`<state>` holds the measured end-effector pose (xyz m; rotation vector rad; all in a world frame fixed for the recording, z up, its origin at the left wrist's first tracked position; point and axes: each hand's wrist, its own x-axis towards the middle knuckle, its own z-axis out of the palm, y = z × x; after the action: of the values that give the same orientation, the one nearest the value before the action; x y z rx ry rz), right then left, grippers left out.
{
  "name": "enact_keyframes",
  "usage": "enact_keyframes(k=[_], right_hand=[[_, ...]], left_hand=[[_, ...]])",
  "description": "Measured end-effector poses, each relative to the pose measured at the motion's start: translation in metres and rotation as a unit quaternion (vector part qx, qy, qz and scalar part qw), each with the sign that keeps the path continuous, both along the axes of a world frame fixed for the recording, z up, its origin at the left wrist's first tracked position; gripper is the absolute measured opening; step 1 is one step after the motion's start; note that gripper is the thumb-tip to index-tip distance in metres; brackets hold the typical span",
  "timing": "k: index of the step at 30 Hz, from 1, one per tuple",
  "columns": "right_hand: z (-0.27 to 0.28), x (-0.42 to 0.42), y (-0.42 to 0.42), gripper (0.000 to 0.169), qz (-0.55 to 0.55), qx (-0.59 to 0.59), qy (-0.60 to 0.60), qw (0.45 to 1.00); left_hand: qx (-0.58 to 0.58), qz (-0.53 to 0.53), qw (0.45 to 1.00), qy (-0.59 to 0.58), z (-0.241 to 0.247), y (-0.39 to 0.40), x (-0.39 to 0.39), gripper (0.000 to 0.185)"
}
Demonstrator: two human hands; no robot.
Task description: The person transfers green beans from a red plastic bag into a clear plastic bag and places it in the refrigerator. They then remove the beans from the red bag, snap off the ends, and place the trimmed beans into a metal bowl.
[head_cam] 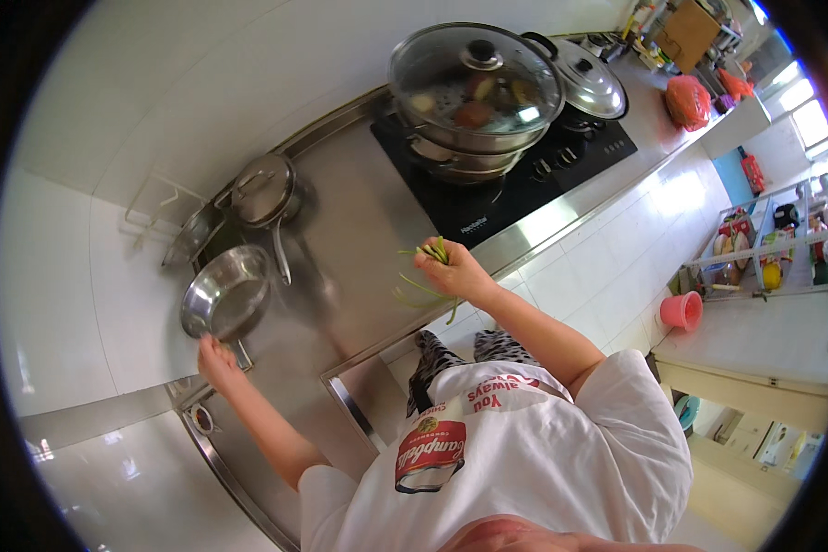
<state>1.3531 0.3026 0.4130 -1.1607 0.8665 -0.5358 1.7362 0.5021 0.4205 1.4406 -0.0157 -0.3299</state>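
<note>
My left hand (pixel 221 362) grips the near rim of a shiny stainless steel basin (pixel 233 293). The basin is tilted, its inside facing me, and no food shows in it; whether it rests on the counter I cannot tell. In my right hand (pixel 459 272) is a small bunch of thin green vegetable stems (pixel 436 252). Their cut-looking ends poke out above the fist, and a few long strands hang below it. That fist is over the counter's front edge, short of the black gas hob (pixel 466 224). Behind the basin stands a lidded steel saucepan (pixel 262 193), its handle pointing toward me.
On the hob sits a large steamer (pixel 479 148) with a glass lid, pieces of food visible inside. A lidded wok (pixel 590 83) stands beyond it. A red plastic bag (pixel 688 103) lies farther along the steel counter (pixel 359 214). On the right are a shelf rack (pixel 759 248) and a pink bucket (pixel 681 310).
</note>
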Motion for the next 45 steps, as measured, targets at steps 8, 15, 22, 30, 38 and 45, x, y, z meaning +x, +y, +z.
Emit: enact_keyframes(k=[8, 15, 22, 30, 38, 45], right_hand=[[0.013, -0.210, -0.067, 0.021, -0.167, -0.062, 0.046, 0.983], [0.041, -0.457, -0.115, 0.024, -0.345, -0.098, 0.061, 0.931], [0.076, -0.636, -0.149, 0.030, -0.454, -0.246, 0.054, 0.854], [0.060, -0.717, -0.244, 0.024, -0.366, -0.406, 0.254, 0.798], [0.028, -0.860, -0.341, 0.055, -0.212, -0.421, 0.378, 0.796], [-0.002, -1.013, -0.384, 0.056, -0.622, -0.218, 0.303, 0.689]], left_hand=[[0.110, -0.194, 0.970, -0.092, 0.008, -0.031, -0.231, 0.033], [0.034, -0.454, 0.881, 0.130, -0.038, -0.176, -0.478, 0.026], [-0.006, -0.630, 0.766, 0.128, -0.044, -0.332, -0.704, 0.023], [-0.092, -0.714, 0.668, 0.189, -0.062, -0.472, -0.902, 0.030], [-0.108, -0.741, 0.626, 0.218, -0.050, -0.619, -1.064, 0.031], [-0.107, -0.748, 0.615, 0.224, -0.053, -0.720, -1.174, 0.029]])
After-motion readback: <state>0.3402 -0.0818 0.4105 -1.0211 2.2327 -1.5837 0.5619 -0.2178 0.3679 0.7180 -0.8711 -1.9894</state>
